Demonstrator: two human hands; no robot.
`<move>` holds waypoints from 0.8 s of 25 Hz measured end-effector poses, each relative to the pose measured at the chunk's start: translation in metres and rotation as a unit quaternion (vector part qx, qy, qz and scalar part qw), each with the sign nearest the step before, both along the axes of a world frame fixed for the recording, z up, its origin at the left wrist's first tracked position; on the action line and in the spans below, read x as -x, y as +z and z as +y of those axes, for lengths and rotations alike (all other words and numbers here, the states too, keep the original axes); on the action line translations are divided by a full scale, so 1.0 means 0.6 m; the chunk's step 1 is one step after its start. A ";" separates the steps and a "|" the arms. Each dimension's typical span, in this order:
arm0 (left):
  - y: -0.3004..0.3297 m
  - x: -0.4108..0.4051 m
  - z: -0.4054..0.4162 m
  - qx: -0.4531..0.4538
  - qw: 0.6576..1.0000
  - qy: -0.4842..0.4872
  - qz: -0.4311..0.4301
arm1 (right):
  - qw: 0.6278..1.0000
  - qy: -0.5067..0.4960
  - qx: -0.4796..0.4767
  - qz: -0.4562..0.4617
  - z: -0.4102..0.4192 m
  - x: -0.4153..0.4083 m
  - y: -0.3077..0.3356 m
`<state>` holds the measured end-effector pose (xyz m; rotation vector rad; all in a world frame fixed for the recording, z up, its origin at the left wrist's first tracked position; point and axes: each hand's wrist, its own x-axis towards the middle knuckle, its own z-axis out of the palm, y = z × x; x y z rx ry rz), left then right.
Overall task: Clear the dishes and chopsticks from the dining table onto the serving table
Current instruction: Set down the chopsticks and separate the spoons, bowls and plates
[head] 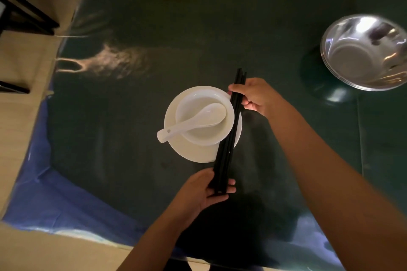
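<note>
bowl (203, 121) – glossy white ceramic | basin (365, 53) – shiny metal

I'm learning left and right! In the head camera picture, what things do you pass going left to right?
Chair → spoon → chopsticks → metal bowl.

Dim, soft frame – glare on tablecloth (114, 61), wide-angle edge bending

A single wide-angle view from the person's head looks steeply down and forward onto the dark green surface (198, 28), close enough that both forearms enter from the bottom edge; the surface fills most of the frame, its edge curving at left, with floor beyond
</note>
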<state>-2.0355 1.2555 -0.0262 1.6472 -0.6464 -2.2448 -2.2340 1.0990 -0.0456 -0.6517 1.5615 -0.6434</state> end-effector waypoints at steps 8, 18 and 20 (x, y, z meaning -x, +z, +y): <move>0.101 0.032 -0.033 0.078 0.992 -0.030 0.093 | 0.991 -0.026 0.129 0.003 0.000 0.086 0.123; 0.160 -0.131 -0.185 0.195 0.978 0.045 0.056 | 0.981 0.034 0.187 -0.039 -0.203 -0.103 0.214; 0.133 -0.168 -0.221 0.177 0.978 0.109 0.026 | 0.983 0.056 0.170 -0.029 -0.252 -0.164 0.185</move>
